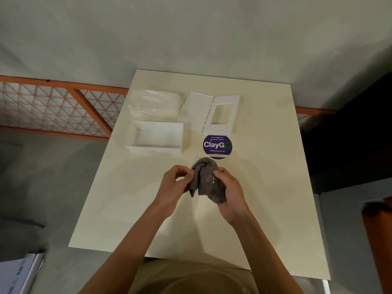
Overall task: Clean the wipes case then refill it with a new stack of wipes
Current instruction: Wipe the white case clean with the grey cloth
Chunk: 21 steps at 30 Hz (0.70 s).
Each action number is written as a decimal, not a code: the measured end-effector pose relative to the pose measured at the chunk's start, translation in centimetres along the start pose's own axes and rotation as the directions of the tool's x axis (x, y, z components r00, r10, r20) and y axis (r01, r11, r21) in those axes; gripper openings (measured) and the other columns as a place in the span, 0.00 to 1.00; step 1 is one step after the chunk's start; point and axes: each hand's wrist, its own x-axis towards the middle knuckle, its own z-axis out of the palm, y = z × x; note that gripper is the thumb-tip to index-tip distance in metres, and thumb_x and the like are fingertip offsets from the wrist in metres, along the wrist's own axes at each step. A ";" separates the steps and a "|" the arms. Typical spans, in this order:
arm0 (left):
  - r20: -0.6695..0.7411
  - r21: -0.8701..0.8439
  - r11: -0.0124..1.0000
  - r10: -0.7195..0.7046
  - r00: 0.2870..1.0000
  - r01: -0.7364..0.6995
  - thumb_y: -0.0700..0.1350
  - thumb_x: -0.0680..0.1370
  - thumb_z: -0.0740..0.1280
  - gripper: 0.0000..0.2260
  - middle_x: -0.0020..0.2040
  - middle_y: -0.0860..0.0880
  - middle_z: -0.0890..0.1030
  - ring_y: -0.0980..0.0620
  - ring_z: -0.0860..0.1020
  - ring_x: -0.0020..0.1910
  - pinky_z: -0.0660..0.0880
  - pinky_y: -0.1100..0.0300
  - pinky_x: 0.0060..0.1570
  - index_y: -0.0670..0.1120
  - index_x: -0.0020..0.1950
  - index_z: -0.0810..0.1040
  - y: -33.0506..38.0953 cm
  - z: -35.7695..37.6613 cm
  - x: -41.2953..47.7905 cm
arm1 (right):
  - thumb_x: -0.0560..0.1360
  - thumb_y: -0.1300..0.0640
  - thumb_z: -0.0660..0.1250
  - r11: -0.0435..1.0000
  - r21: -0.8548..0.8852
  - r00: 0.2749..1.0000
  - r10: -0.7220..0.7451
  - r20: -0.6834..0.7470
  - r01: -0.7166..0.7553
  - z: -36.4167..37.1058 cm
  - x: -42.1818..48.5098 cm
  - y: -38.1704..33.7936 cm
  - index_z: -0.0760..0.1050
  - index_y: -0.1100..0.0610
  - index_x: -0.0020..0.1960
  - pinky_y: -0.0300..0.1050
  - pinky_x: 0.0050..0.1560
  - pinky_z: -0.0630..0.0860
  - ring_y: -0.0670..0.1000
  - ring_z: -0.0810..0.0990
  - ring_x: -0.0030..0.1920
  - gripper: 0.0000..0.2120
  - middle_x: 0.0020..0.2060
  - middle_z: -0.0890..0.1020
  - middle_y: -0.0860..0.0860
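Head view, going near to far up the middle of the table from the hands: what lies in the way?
grey cloth → purple ClayGo sticker → open case lid

The person's body shows as two arms and a strip of clothing at the lower edge of the view. The left hand [175,186] and the right hand [232,197] are bare, and so is each arm behind them — the left forearm [131,247] and the right forearm [254,238] are uncovered from the wrist down to the frame's lower edge. Between the arms shows a garment [191,276] of plain khaki-tan fabric, smooth, with a few soft folds and a paler rounded patch near its middle — whether it is a shirt or trousers cannot be told. The fingernails are too blurred to make out.
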 end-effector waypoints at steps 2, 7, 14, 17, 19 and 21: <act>-0.018 0.110 0.992 0.065 0.998 -0.062 0.40 0.82 0.71 0.04 0.49 0.47 0.86 0.44 0.84 0.49 0.84 0.51 0.51 0.44 0.51 0.86 0.7 -1.6 0.0 | 0.84 0.56 0.66 0.993 0.117 0.999 0.020 0.038 -0.024 2.2 0.2 0.8 0.78 0.58 0.56 0.61 0.57 0.78 0.60 0.83 0.54 0.06 0.53 0.85 0.60; 0.042 0.467 0.859 0.214 0.976 -0.209 0.49 0.85 0.67 0.09 0.54 0.58 0.83 0.63 0.81 0.54 0.77 0.68 0.54 0.56 0.59 0.87 2.3 -6.1 -0.7 | 0.85 0.53 0.66 0.983 0.181 0.996 -0.015 0.084 -0.001 7.3 0.4 2.8 0.75 0.57 0.62 0.72 0.65 0.79 0.64 0.84 0.60 0.09 0.62 0.84 0.61; 0.209 0.546 0.717 0.384 0.900 -0.433 0.43 0.83 0.70 0.09 0.54 0.58 0.85 0.61 0.83 0.51 0.77 0.72 0.49 0.53 0.59 0.87 3.7 -12.7 -0.1 | 0.86 0.55 0.66 0.987 0.073 0.989 -0.144 -0.041 0.146 12.3 1.8 5.4 0.77 0.60 0.63 0.67 0.60 0.83 0.62 0.86 0.54 0.10 0.60 0.84 0.62; 0.167 0.590 0.640 0.499 0.850 -0.492 0.41 0.82 0.71 0.08 0.53 0.57 0.85 0.58 0.83 0.49 0.79 0.68 0.49 0.51 0.57 0.86 4.1 -15.8 1.4 | 0.85 0.59 0.69 0.963 -0.067 0.957 -0.267 -0.116 0.260 13.1 2.8 5.8 0.76 0.55 0.64 0.64 0.54 0.85 0.62 0.86 0.50 0.08 0.58 0.84 0.63; 0.089 0.621 0.622 0.548 0.831 -0.476 0.40 0.82 0.71 0.07 0.53 0.56 0.85 0.58 0.83 0.48 0.81 0.62 0.50 0.50 0.57 0.85 4.3 -18.0 2.9 | 0.83 0.57 0.71 0.908 -0.277 0.918 -0.364 -0.154 0.314 12.9 3.6 5.5 0.74 0.46 0.68 0.63 0.54 0.86 0.58 0.87 0.52 0.15 0.60 0.83 0.58; 0.032 0.660 0.602 0.576 0.817 -0.450 0.40 0.82 0.70 0.07 0.54 0.55 0.84 0.56 0.83 0.50 0.82 0.56 0.52 0.50 0.58 0.85 4.4 -20.1 4.5 | 0.82 0.53 0.72 0.793 -0.508 0.883 -0.452 -0.123 0.335 12.5 4.3 4.7 0.71 0.40 0.72 0.58 0.60 0.84 0.53 0.85 0.58 0.22 0.61 0.83 0.49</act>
